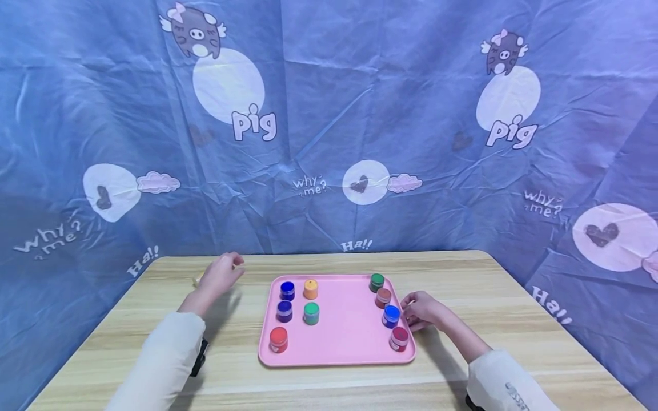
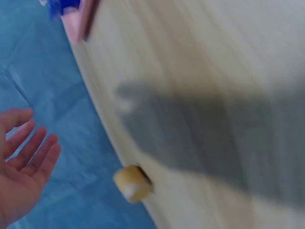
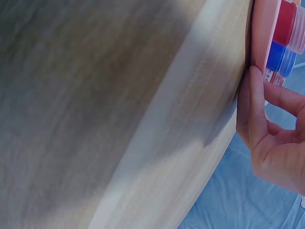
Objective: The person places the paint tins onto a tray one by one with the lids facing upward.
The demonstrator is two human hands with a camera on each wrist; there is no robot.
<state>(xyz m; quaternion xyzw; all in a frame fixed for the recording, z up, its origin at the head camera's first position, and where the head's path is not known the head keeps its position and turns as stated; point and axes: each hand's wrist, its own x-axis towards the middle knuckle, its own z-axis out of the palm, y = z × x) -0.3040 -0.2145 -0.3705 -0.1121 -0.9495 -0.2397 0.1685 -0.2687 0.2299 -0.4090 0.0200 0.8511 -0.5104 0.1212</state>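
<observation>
The right hand [image 1: 422, 311] lies on the desk [image 1: 493, 297] at the right edge of the pink tray [image 1: 345, 331], its fingers [image 3: 257, 102] loosely curled, the thumb pressed against the tray's rim and clasping nothing. Just beside those fingers stand the blue-lidded jar [image 1: 391, 315] and the red-lidded jar [image 1: 398, 338]. The left hand [image 1: 221, 275] hovers above the desk's far left part, fingers [image 2: 35, 157] spread apart and relaxed, holding nothing. Just past them a small yellow jar [image 2: 132, 183] sits at the desk's edge. To the right of that hand, inside the tray, stands the orange-lidded jar [image 1: 311, 289].
</observation>
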